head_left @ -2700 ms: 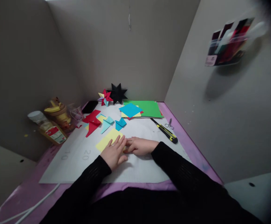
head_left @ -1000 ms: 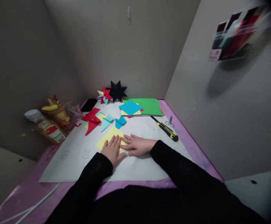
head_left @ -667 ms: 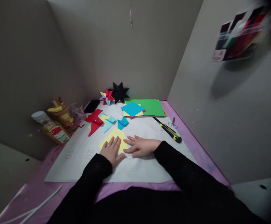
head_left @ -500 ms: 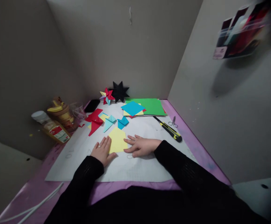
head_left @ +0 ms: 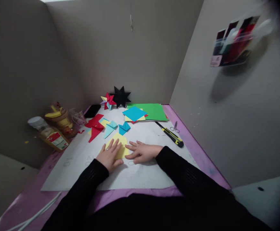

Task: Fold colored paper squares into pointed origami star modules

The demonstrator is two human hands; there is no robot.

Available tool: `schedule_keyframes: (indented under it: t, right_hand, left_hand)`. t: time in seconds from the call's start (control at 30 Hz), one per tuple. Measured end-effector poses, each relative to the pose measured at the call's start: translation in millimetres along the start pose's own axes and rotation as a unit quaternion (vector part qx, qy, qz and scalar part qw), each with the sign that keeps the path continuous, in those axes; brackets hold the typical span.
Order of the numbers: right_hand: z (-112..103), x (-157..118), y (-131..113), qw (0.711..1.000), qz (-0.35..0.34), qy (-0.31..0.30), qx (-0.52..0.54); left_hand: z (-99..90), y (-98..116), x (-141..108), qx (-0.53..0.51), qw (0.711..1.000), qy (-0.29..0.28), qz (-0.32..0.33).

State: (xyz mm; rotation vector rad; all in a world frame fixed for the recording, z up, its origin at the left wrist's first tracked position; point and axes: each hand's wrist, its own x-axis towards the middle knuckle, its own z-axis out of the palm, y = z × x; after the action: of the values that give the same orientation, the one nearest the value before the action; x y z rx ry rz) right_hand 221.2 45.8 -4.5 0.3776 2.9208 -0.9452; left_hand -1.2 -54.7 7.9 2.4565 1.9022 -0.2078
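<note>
A folded piece of yellow paper (head_left: 123,150) lies on the white sheet (head_left: 140,178). Across its left part rests my left hand (head_left: 109,155), fingers spread, covering some of it. My right hand (head_left: 141,151) lies with its fingers stretched out, the fingertips at the paper's right edge. Just beyond the yellow paper are a folded blue piece (head_left: 124,128), a folded light blue piece (head_left: 110,128) and folded red pieces (head_left: 96,130).
A cutter (head_left: 172,136) and small scissors (head_left: 175,127) lie at the right. Green sheets (head_left: 155,112) with a blue square (head_left: 134,114) sit at the back, beside a black star (head_left: 121,97) and a multicoloured star (head_left: 108,101). A glue bottle (head_left: 54,138) stands left.
My left hand has moved right, over the yellow paper, and now covers more of it. My right hand stays at the right edge. The camera view has shifted slightly.
</note>
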Motion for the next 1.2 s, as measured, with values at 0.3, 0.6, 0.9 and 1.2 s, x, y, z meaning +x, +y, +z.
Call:
schedule_keyframes:
  t: [0.3, 0.6, 0.9, 1.2]
  right_hand:
    - [5, 10, 9, 0.973, 0.042, 0.228, -0.001]
    - [12, 12, -1, 0.966, 0.037, 0.195, 0.168]
    - [27, 24, 5, 0.933, 0.147, 0.314, 0.093]
    - [27, 24, -8, 0.916, 0.041, 0.279, 0.284]
  left_hand:
    - [26.5, 8, 9, -0.039, 0.999, 0.006, -0.037]
    - [26.6, 5, 8, -0.080, 0.995, 0.014, -0.053]
    - [31.8, -7, 9, -0.214, 0.964, 0.143, -0.073]
    - [34.4, -9, 10, -0.430, 0.875, 0.201, -0.099]
